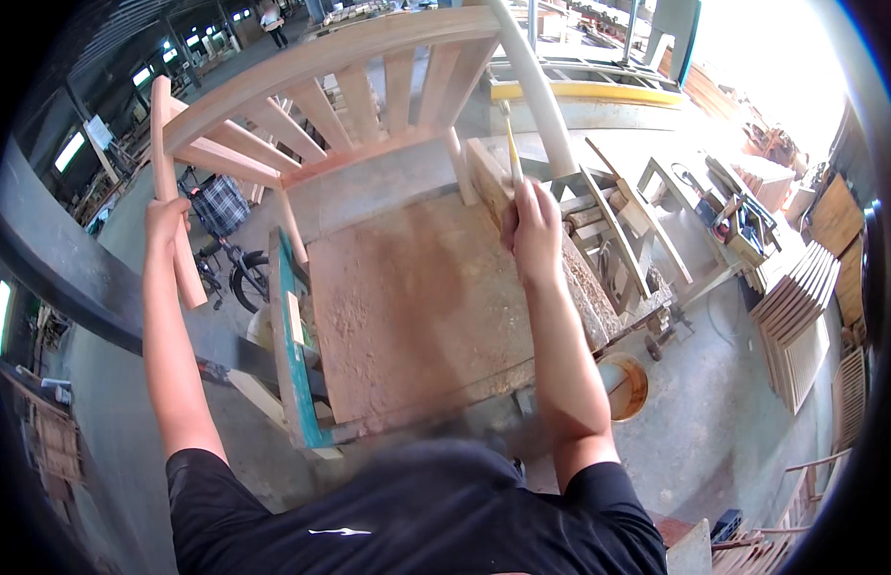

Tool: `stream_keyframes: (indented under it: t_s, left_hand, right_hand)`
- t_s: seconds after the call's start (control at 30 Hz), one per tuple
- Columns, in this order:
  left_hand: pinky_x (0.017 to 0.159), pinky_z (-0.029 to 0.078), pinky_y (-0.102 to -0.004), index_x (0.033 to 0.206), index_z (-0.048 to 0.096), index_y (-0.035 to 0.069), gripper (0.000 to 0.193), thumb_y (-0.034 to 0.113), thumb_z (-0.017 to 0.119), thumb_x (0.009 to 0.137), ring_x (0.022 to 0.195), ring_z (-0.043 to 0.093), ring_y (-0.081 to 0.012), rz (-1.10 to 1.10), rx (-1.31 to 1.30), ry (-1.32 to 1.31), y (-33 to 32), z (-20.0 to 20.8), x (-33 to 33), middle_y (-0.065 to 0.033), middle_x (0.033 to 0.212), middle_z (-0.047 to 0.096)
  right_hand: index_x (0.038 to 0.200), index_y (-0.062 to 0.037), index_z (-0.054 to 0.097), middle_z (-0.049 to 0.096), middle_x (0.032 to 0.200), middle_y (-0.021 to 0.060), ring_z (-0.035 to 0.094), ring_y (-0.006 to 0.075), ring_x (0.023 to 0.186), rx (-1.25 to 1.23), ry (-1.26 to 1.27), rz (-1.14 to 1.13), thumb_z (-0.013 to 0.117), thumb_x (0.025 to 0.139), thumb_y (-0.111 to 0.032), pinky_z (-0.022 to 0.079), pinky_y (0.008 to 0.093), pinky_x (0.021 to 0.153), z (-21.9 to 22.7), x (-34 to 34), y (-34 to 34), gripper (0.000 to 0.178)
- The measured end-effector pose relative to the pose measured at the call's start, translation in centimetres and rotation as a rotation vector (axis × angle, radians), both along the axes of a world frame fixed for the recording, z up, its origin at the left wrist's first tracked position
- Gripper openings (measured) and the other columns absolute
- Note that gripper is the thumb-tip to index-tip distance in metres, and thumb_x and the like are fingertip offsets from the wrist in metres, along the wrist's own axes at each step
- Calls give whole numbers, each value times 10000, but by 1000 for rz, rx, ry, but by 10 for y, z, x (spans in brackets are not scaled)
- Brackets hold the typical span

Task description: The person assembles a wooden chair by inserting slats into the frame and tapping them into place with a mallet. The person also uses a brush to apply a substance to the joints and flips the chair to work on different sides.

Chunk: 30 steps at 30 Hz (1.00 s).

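Observation:
A pale wooden slatted frame [331, 43], shaped like a chair back, leans above the far side of a dusty wooden work board [407, 287]. Several slats run between its curved rail and its lower rail. My left hand [166, 222] is closed round the frame's left post, below the joint with the rail. My right hand [535, 230] grips a slim yellow-handled tool [512, 144] held upright; its small grey head looks like a hammer's, but is too small to make out surely. That hand is over the board's right edge, near the frame's thick right post [541, 96].
Wooden frames and bars [613, 225] lie right of the board, with a tool box [747, 230] beyond. A bucket [623, 383] stands below. Slatted panels [798, 316] are stacked at far right. A bicycle [244, 273] and a grey beam [72, 278] are on the left.

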State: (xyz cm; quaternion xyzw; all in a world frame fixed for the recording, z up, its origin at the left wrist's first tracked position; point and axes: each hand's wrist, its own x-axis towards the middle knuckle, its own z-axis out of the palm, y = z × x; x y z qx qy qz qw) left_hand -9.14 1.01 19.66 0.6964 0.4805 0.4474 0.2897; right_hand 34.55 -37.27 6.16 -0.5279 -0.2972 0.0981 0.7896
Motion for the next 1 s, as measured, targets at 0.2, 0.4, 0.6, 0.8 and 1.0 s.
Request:
stream_keyframes:
  t_s: [0.2, 0.4, 0.6, 0.8, 1.0]
  left_hand:
    - [429, 458, -319, 760, 631, 29, 159, 104, 760, 705, 476, 572, -152, 67, 51, -16, 17, -14, 2, -42, 617, 605]
    - [426, 474, -336, 718, 612, -55, 208, 102, 746, 690, 469, 610, -185, 152, 31, 8, -27, 9, 15, -93, 597, 622]
    - [433, 488, -325, 696, 633, -55, 194, 94, 757, 704, 487, 618, -180, 203, 34, 31, 4, 2, -3, -103, 618, 638]
    - [440, 482, -325, 705, 637, -45, 220, 135, 763, 704, 474, 601, -182, 146, 51, 61, 0, 7, 15, -91, 631, 635]
    - [464, 496, -334, 671, 652, -54, 235, 150, 764, 703, 487, 623, -185, 96, 41, 14, 2, 2, 15, -95, 602, 635]
  right_hand:
    - [1218, 19, 635, 386, 616, -60, 355, 51, 478, 138, 225, 273, 519, 1024, -195, 280, 232, 418, 77, 19, 32, 311]
    - [949, -24, 611, 356, 555, -57, 271, 40, 419, 34, 69, 274, 515, 1055, -268, 182, 239, 386, 58, -28, 26, 284]
    - [847, -55, 581, 430, 603, -35, 324, 21, 487, -166, 106, 279, 519, 1063, -270, 232, 206, 429, -10, -39, -11, 311]
    - [1057, 7, 666, 695, 944, 155, 651, 264, 891, -654, -264, -240, 508, 1054, -340, 494, 399, 837, -206, 92, -109, 382]
    - [1059, 42, 671, 685, 1043, 254, 645, 431, 989, -1174, -238, -534, 501, 1028, -420, 479, 492, 888, -259, 160, -175, 493]
